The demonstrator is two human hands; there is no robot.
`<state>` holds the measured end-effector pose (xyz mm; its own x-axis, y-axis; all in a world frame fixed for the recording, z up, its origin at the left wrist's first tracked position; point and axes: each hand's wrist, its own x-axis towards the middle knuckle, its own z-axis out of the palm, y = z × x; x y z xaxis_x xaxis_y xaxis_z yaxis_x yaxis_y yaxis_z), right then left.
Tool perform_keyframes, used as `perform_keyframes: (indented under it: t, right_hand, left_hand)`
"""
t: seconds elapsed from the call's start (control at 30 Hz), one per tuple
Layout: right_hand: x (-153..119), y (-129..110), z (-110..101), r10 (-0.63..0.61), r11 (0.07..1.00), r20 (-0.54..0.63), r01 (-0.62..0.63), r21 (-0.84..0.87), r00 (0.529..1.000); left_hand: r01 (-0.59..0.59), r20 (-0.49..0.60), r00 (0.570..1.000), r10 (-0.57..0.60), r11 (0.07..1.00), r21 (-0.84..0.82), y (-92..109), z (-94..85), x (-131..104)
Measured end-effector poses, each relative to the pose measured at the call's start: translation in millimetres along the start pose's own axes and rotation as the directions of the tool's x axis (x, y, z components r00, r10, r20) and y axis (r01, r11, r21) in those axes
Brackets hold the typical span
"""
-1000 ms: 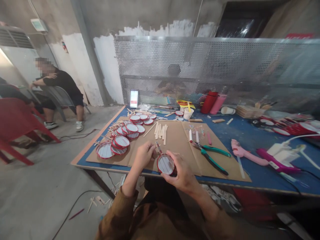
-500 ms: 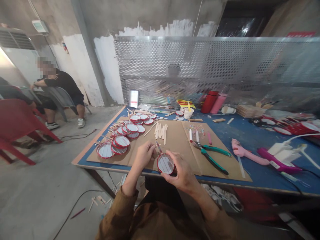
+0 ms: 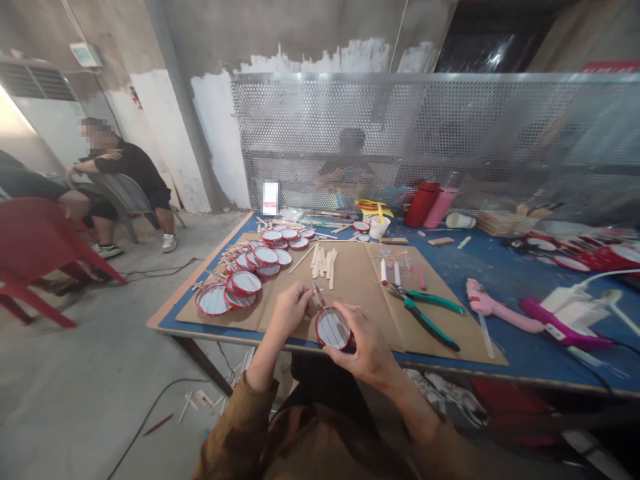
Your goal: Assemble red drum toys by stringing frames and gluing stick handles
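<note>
The red-rimmed white disc (image 3: 333, 328) is held at the near edge of the blue table (image 3: 445, 267), its rim gripped between thumb and fingers of the right hand (image 3: 366, 343). Beside its stick (image 3: 319, 294), the left hand (image 3: 291, 309) is bent (how tightly, and on what, cannot be told).

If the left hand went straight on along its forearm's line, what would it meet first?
Probably the pale wooden sticks on the cardboard beyond the left hand, though its height is unclear, so it might pass above them.
</note>
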<state>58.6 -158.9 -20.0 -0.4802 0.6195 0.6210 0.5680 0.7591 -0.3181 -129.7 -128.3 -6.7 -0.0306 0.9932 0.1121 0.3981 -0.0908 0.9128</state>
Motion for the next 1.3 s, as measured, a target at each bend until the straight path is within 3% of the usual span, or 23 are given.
perform_keyframes:
  t: [0.93, 1.3]
  right_hand:
    - [-0.8, 1.0, 0.5, 0.005, 1.000, -0.003, -0.005, -0.001, 1.000]
    - [-4.0, 4.5, 4.7, 0.051, 0.999, -0.029, -0.051, 0.009, 0.998]
  left_hand:
    - [0.001, 0.016, 1.000, 0.001, 0.997, -0.081, -0.5, 1.0, 2.5]
    - [0.063, 0.024, 0.998, -0.060, 0.983, -0.172, 2.1, -1.4, 3.1]
